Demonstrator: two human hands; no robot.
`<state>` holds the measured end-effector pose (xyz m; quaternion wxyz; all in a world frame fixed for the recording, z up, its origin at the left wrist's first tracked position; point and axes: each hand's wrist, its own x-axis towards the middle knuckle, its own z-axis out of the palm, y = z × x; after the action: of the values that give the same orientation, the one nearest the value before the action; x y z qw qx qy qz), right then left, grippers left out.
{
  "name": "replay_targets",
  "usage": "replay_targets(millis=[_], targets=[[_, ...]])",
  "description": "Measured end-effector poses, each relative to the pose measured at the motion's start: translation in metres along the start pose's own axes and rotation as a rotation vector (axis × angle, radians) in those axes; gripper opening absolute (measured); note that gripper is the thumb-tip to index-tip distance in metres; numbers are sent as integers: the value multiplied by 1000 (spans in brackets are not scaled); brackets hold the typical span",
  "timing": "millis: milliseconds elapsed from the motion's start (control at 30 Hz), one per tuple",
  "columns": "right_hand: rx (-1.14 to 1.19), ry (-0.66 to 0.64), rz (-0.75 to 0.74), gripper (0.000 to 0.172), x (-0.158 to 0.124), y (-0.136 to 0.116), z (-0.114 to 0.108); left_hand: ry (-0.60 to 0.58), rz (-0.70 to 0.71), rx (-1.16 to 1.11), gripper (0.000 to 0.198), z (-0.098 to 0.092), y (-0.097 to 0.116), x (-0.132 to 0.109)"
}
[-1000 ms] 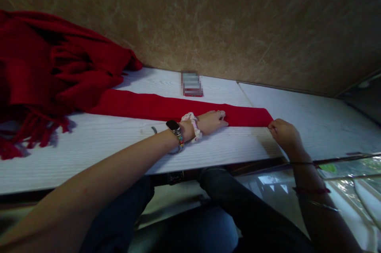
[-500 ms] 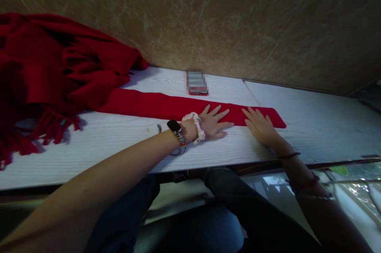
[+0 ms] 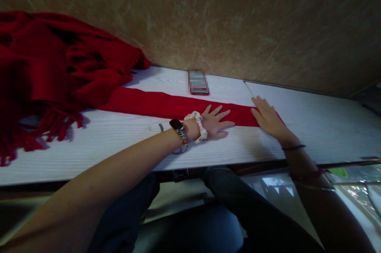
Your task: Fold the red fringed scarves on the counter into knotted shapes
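A long red scarf (image 3: 166,104) lies folded into a narrow strip across the white table (image 3: 119,142). Its bunched, fringed bulk (image 3: 53,74) is heaped at the far left. My left hand (image 3: 216,121) lies flat on the strip near its middle, fingers spread. A watch, beaded bracelets and a pale scrunchie sit on that wrist. My right hand (image 3: 268,118) rests flat, fingers stretched out, on the strip's right end and covers most of that end. Neither hand grips the fabric.
A phone (image 3: 198,83) lies on the table just behind the strip, close to the brown marbled wall (image 3: 238,27). A seam splits the tabletop to the right of the phone. My legs show under the front edge.
My right hand let go of the pinched end, opened flat, then slid right along the strip to its end. My left hand spread its fingers and stayed put.
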<state>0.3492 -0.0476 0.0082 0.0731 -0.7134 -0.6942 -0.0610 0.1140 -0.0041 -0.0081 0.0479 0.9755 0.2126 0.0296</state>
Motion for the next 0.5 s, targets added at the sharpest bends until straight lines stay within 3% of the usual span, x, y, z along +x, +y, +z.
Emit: replay_targets(millis=[67, 133, 267, 400, 500], targets=[[8, -58, -75, 53, 6, -19, 8, -6, 3, 6, 48, 0, 0, 0], [-13, -86, -111, 51, 8, -19, 18, -15, 8, 7, 48, -1, 0, 0], [-52, -83, -9, 50, 1, 33, 29, -6, 17, -4, 49, 1, -1, 0], [-64, -72, 205, 52, -12, 92, 20, 12, 15, -14, 48, 3, -1, -1], [-84, 26, 231, 56, -11, 93, 6, -9, 7, -18, 49, 0, 1, 0]])
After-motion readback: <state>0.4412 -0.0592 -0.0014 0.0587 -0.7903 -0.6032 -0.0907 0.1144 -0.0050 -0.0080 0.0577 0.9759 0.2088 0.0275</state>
